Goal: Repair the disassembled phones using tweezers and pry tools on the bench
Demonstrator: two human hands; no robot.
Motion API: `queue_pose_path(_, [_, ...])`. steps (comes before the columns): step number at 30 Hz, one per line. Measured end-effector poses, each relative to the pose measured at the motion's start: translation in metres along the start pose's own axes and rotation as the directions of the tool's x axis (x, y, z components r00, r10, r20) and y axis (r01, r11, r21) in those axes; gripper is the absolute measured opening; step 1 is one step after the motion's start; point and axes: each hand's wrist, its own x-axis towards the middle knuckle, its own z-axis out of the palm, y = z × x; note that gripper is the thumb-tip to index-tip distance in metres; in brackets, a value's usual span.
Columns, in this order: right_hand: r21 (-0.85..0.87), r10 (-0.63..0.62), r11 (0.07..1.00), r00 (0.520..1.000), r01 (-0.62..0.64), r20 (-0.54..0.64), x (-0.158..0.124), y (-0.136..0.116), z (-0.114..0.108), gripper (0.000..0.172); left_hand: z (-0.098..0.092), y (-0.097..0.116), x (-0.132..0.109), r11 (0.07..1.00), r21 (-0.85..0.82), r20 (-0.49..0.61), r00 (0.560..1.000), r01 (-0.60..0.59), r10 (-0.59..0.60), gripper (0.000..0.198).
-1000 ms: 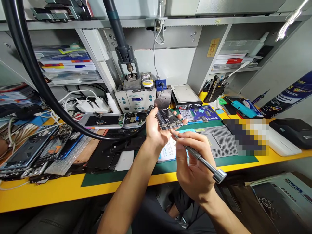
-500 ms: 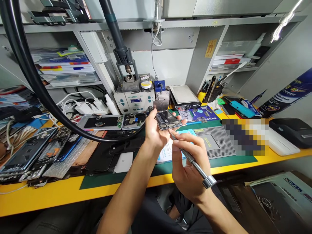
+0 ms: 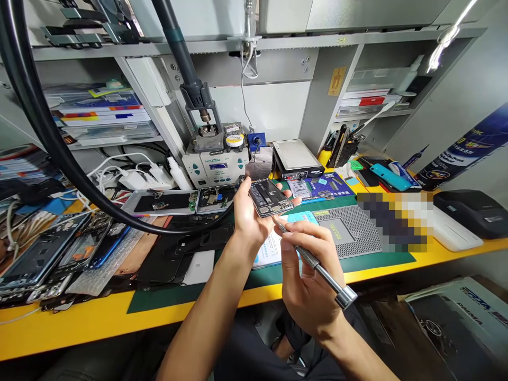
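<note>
Steadiness before pressure

Your right hand (image 3: 311, 275) comes nearest, curled pen-fashion around a slim metal tool (image 3: 328, 280) whose broad cap points back toward you. Guide it from the fingertips rather than the wrist; with a tool that long, a small wobble behind likely becomes a slip in front. The tip sits right by the near edge of the phone (image 3: 273, 196); whether it touches is too small to make out, so feel for contact before adding force. Press shallowly, because bare inner parts lie just inside that rim.

Your left hand (image 3: 254, 225) cradles the phone from beneath, thumb along its left side, fingertips showing past the far and right sides. The phone is up off the bench, its uncovered inside facing you. Your palm must therefore absorb every push: firm it without squeezing the frame, and hold those fingertips out of the tip's line. Bracing a right finger on the rim should steady things further.

Below lies the blue-and-white pad (image 3: 266, 254) on the green mat (image 3: 174, 296), a sounder rest if your palm tires. Mind the black hose (image 3: 170, 231) looping in from the left. Farther back, the control unit (image 3: 216, 166) stands well clear of your tool.
</note>
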Motion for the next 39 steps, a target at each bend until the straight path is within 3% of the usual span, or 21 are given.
queue_pose_path(12, [-0.056,-0.025,0.998,0.999,0.023,-0.029,-0.0035,-0.0011,0.0005,0.036,-0.0007,0.0005,0.0028,1.000,-0.030,-0.062,0.998,0.000,-0.002,0.048])
queue_pose_path(26, [0.021,0.025,0.999,1.000,-0.025,0.019,-0.0022,0.0041,0.0011,0.036,-0.0031,-0.0010,0.0035,1.000,-0.015,-0.021,1.000,-0.007,0.007,0.044])
queue_pose_path(39, [-0.038,-0.042,0.998,0.999,0.043,0.011,0.0032,0.0021,0.0027,0.035,-0.0060,-0.0014,0.0031,1.000,0.012,0.051,0.999,0.016,-0.016,0.049])
